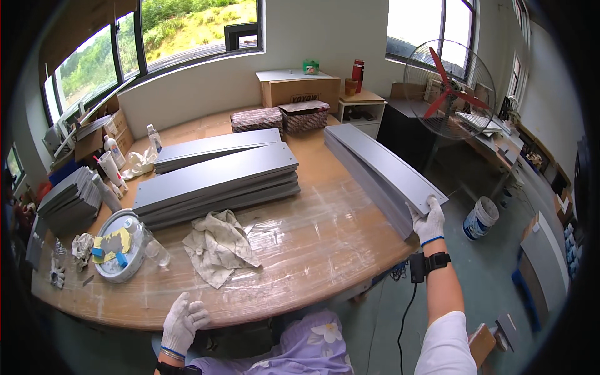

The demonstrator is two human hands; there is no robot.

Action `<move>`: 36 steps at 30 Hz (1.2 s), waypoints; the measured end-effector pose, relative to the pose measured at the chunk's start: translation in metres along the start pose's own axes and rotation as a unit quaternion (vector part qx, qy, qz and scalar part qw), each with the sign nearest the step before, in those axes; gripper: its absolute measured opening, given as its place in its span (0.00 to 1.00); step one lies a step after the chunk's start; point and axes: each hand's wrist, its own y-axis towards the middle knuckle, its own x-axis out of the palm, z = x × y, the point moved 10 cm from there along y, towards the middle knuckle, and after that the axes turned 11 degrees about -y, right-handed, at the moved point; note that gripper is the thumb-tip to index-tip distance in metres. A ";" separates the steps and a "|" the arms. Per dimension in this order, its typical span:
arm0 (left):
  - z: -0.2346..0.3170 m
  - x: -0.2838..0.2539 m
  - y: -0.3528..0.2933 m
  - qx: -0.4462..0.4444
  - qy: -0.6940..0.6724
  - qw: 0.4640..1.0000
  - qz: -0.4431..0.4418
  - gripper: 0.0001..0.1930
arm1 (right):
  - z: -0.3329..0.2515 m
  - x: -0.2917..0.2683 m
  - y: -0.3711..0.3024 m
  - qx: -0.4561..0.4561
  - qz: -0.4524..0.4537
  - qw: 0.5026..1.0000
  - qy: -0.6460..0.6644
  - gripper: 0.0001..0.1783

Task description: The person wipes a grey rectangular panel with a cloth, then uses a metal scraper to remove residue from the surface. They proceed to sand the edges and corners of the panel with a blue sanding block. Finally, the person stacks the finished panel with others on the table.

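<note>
With a white knit glove on, my right hand (429,225) grips the near end of a long grey panel (386,161), thumb on top and fingers at its edge. That panel is uppermost on a stack of similar grey panels (367,187) along the table's right side, its near end slightly askew from those below. My left hand (182,325), gloved too, hovers by the table's front edge, fingers apart and holding nothing. A crumpled grey cloth (220,247) lies on the table beyond it. Farther back rests another stack of grey panels (219,178).
The wooden table (300,262) has a film-covered top. On its left are a white bucket (119,275) with sponges on its lid, a clear bottle (156,251), and more panels (69,197). Two patterned boxes (257,120) sit at the back. A fan (449,90) and a pail (481,219) stand right.
</note>
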 end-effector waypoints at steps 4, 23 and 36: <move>-0.008 0.003 0.010 -0.015 0.000 1.000 -0.006 0.26 | 0.008 0.000 0.001 0.032 0.005 0.999 0.005 0.16; 0.010 0.023 -0.006 0.012 0.108 0.993 -0.038 0.26 | 0.037 0.105 -0.122 -0.034 -0.193 0.855 -0.480 0.08; 0.026 0.114 -0.077 0.248 0.056 0.950 -0.182 0.27 | 0.260 0.214 -0.508 0.300 -0.543 0.780 -0.082 0.16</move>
